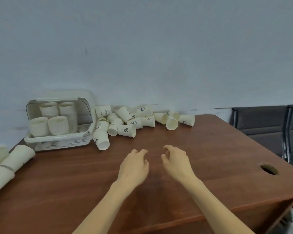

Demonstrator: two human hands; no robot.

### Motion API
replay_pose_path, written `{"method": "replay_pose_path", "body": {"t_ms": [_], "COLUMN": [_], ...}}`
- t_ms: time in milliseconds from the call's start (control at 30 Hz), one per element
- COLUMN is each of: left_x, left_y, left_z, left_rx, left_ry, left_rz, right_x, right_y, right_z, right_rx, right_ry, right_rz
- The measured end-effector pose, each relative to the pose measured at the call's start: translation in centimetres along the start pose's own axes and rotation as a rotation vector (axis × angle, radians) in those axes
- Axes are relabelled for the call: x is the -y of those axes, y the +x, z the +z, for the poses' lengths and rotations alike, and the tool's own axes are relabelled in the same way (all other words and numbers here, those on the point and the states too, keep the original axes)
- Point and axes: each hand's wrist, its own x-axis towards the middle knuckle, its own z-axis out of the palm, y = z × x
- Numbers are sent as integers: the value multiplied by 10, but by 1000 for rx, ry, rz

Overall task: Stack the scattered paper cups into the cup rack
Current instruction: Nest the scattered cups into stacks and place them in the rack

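Several white paper cups [127,130] lie scattered on their sides along the back of the brown table [74,179], against the wall. At the back left stands the white cup rack [85,141], its lid raised, with several stacks of cups [57,124] inside. My left hand [134,166] and my right hand [176,162] hover side by side over the table's middle, a short way in front of the scattered cups. Both hands are empty with fingers curled loosely apart.
Long nested stacks of cups [17,157] lie on the table's left edge. A round cable hole [269,169] is cut in the table at the right. Dark chairs [267,125] stand beyond the right edge. The grey wall runs behind everything.
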Motion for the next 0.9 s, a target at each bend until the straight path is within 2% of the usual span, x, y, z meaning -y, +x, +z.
{"method": "replay_pose_path", "body": {"t_ms": [133, 267, 467, 733, 900], "left_x": [15, 40, 73, 92, 97], "left_y": [45, 89, 148, 177, 180], "left_z": [17, 44, 60, 80, 96], "left_rx": [17, 61, -9, -107, -164], "left_ry": [85, 285, 433, 437, 426], "left_rz": [-52, -97, -128, -26, -50], "right_x": [-8, -17, -23, -30, -39], "right_y": [25, 51, 96, 129, 155], "right_z": [21, 37, 52, 70, 78], "right_rx": [-11, -6, 7, 16, -12], "right_ry": [11, 10, -49, -127, -141], "right_rz": [-2, -7, 2, 42, 153]}}
